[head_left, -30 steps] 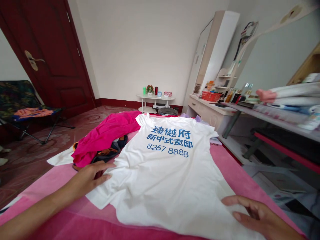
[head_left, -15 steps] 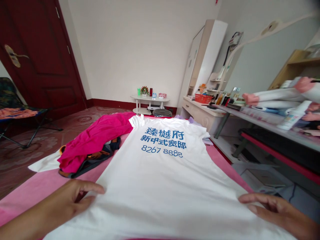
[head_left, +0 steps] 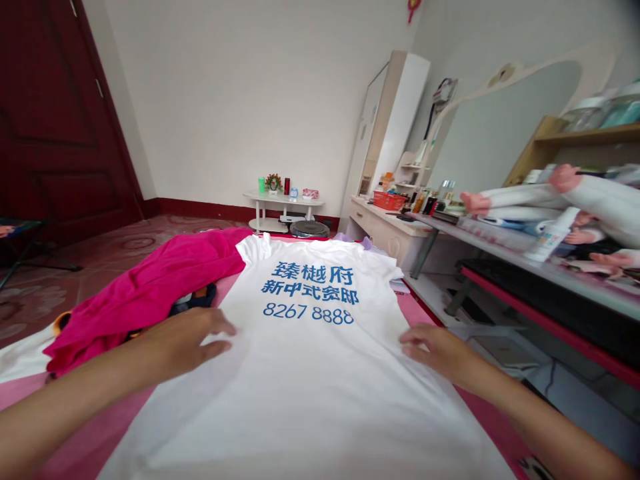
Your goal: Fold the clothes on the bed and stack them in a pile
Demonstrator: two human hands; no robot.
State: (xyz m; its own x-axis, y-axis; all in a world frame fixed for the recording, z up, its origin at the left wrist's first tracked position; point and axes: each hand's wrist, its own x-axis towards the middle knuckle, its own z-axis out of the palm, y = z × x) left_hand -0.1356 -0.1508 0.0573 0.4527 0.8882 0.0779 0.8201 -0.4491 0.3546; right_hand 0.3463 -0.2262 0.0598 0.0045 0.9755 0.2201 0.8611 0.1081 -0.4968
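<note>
A white T-shirt [head_left: 310, 373] with blue printed characters and digits lies spread flat on a pink surface, its sleeves and collar at the far end. Over its left edge is my left hand [head_left: 197, 337], thumb and fingers apart and nothing between them. On the opposite side my right hand [head_left: 440, 350] hovers at or just above the shirt's right edge, its fingers loosely bent with a small gap to the thumb. Whether the fingertips touch the fabric is hard to see.
To the left lies a heap of clothes with a bright pink garment [head_left: 150, 293] on top. A desk [head_left: 500, 243] with a bottle [head_left: 553, 235] and doll limbs stands on the right. Farther off are a dressing table [head_left: 385, 217] and a low white table [head_left: 285, 199].
Both my hands have moved forward along the shirt's sides, away from the hem, toward the print. The view has turned slightly right.
</note>
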